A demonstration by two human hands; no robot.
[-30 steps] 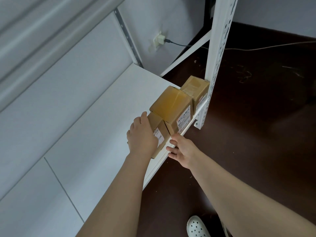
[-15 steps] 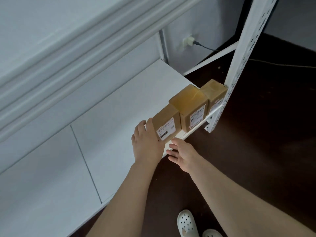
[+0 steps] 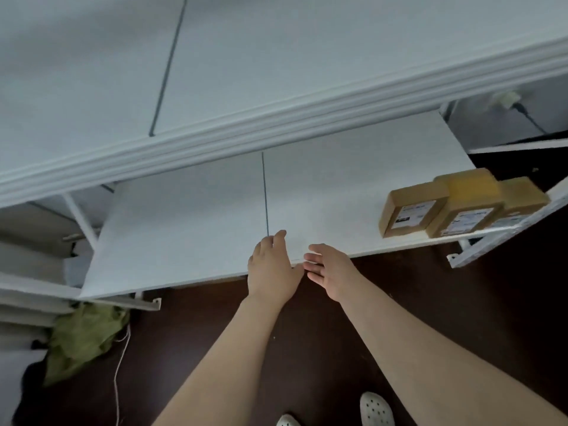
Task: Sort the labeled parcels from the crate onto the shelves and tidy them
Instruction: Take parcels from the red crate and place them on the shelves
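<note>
Left grip (image 3: 272,269): just below the frame's centre, toward 6 o'clock; palm down, fingers straight and close together, lying over the front edge of the lower shelf (image 3: 199,216); it holds nothing.
Right grip (image 3: 332,272): just beside the left one, on its 3 o'clock side; fingers loosely spread, tips at the shelf's front edge; contact cannot be told; it holds nothing.
Parcels: three cardboard boxes in a touching row at 3 o'clock, on the right end of the lower shelf, well apart from both grips; white labels face the front edge.
Small parcel (image 3: 410,212): plain brown; the left end of the row.
Middle parcel (image 3: 470,207): the tallest; glossy yellowish tape on top.
End parcel (image 3: 519,201): against the perforated white upright (image 3: 507,238).
Upper shelf (image 3: 92,72): white; fills the frame from 9 to 1 o'clock.
Floor (image 3: 307,333): dark brown; green cloth (image 3: 83,336) and a white cord (image 3: 121,364) at 8 o'clock; white shoes (image 3: 376,410) at 6 o'clock.
Wall socket (image 3: 508,98): at 2 o'clock, with a plug in it.
</note>
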